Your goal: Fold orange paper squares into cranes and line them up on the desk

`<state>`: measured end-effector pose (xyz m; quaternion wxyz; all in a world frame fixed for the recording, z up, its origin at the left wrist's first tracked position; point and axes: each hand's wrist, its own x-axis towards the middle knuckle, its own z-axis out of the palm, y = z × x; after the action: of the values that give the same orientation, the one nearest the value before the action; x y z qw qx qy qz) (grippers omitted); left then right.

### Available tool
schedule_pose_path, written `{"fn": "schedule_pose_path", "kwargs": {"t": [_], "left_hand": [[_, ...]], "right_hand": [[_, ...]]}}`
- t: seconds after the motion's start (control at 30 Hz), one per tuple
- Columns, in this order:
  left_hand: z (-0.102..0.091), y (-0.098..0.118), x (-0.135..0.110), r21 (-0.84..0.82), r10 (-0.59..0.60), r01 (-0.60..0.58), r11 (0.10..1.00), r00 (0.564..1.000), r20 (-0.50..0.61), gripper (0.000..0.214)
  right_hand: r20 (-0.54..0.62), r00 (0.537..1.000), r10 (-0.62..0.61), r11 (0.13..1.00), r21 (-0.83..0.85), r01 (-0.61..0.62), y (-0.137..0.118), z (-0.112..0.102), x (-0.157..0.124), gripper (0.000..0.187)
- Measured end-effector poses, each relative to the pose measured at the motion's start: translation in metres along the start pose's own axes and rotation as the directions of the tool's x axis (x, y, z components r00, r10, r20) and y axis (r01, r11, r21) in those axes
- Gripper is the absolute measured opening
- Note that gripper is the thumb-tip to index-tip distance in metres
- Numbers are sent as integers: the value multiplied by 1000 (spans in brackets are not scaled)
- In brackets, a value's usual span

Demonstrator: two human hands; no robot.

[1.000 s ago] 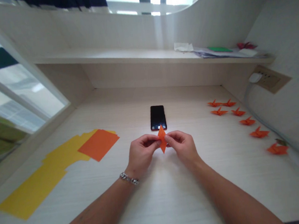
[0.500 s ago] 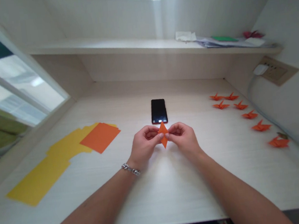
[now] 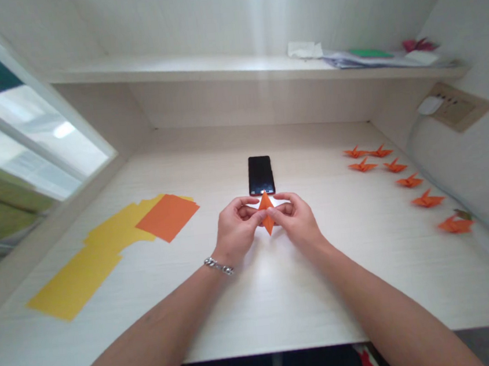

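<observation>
Between my two hands is a small diamond-shaped piece of folded orange paper (image 3: 266, 204), its long points facing away from me and toward me. My left hand (image 3: 238, 225) pinches its left side, thumb on top. From the other side my right hand (image 3: 296, 217) pinches it too, with the forefinger partly lifted. The fingers behind the paper are partly hidden. Just beyond lies a black phone (image 3: 260, 174), close to the paper's far tip.
Yellow paper sheets (image 3: 77, 279) spread at the left, an orange square sheet (image 3: 168, 217) on top. Several folded orange cranes (image 3: 427, 200) line the right side. A cable (image 3: 435, 171) runs from the wall socket (image 3: 459, 107). A shelf (image 3: 214, 64) with papers crosses the back.
My head view has tilted slightly, so the desk appears higher. Both hands keep hold of the folded paper; the thumbs have shifted a little and the forefingers have stretched out more.
</observation>
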<state>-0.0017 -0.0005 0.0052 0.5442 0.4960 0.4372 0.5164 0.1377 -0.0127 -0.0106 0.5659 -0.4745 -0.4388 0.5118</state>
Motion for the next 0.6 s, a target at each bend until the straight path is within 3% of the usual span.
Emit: {"fn": "schedule_pose_path", "kwargs": {"t": [0.1, 0.27, 0.43, 0.6], "left_hand": [[-2, -2, 1, -12, -18, 19, 1000, 999, 31, 41], [-7, -5, 5, 48, -54, 47, 998, 986, 156, 32], [-9, -8, 7, 34, -32, 29, 999, 994, 101, 24], [-9, -5, 6, -43, -45, 48, 998, 996, 74, 25]], "right_hand": [[81, 996, 33, 999, -10, -33, 0, -3, 2, 43], [100, 995, 10, 995, -95, -1, -3, -8, 4, 41], [151, 986, 76, 997, -45, -70, 0, -4, 2, 32], [201, 971, 132, 979, -180, -96, -3, -7, 1, 22]]}}
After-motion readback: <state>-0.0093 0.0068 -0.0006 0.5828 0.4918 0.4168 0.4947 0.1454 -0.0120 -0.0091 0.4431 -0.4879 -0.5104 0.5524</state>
